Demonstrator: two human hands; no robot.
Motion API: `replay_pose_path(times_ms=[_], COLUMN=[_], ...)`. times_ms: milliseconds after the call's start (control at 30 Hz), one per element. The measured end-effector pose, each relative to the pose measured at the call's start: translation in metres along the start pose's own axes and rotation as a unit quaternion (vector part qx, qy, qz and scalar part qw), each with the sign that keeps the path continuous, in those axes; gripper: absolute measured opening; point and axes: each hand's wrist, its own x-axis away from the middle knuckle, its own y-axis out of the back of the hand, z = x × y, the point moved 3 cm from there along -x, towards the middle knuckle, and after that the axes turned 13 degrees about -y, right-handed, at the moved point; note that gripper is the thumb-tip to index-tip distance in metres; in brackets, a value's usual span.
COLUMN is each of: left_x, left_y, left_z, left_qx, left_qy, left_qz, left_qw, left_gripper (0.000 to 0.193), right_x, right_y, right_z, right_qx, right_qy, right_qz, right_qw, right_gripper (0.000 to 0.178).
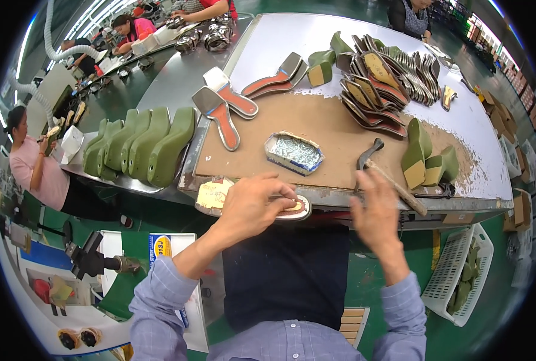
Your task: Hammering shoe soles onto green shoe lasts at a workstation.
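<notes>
Low at the table's front edge lies a shoe insole on its last [304, 208], pale yellow on top with a dark rim. My left hand [251, 204] rests over its middle, thumb and fingers pinched together; anything between the fingertips is too small to make out. My right hand [376, 207], somewhat blurred, hovers beside a hammer [409, 195] with a wooden handle and a curved dark metal head. Its thumb stands apart from the fingers, and nothing shows in it. Between and beyond my hands sits a small open box [294, 154] filled with many little nails.
Green shoe lasts [171, 147] stand in a row at left; more lasts [421, 150] stand at right. Insoles [220, 114] lie on the brown board [256, 129], with stacked insoles [376, 90] beyond. A white basket [460, 277] is low right. Co-workers sit further off.
</notes>
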Motion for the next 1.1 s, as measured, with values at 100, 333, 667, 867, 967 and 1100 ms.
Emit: replay_pose_path(times_ms=[100, 333, 667, 867, 967, 1100], left_x=[-0.008, -0.006, -0.003, -0.004, -0.008, 0.007], left_y=[-0.003, -0.001, -0.005, -0.003, 0.0, 0.021], left_z=[-0.003, 0.001, 0.003, -0.005, -0.007, -0.008], left_qx=[-0.014, -0.025, -0.03, -0.03, -0.012, -0.211], left_qy=[0.036, 0.082, 0.033, 0.024, 0.092, -0.121], left_qz=[0.033, 0.049, 0.031, 0.006, 0.113, 0.12], left_qw=[0.999, 0.995, 0.999, 0.999, 0.989, 0.963], left_gripper=[0.012, 0.014, 0.017, 0.017, 0.03, 0.061], right_x=[0.006, -0.003, 0.038, 0.026, 0.025, 0.05], right_y=[-0.003, 0.019, 0.097, 0.093, 0.089, 0.089], right_z=[-0.079, -0.079, 0.012, 0.053, 0.054, 0.03], right_qx=[0.179, 0.159, -0.309, -0.244, -0.243, -0.385], right_qy=[-0.042, -0.063, -0.095, 0.039, -0.023, -0.047], right_qz=[0.006, 0.16, 0.133, 0.155, 0.201, 0.096], right_qw=[0.983, 0.972, 0.937, 0.956, 0.949, 0.917], right_gripper=[0.053, 0.047, 0.045, 0.049, 0.043, 0.042])
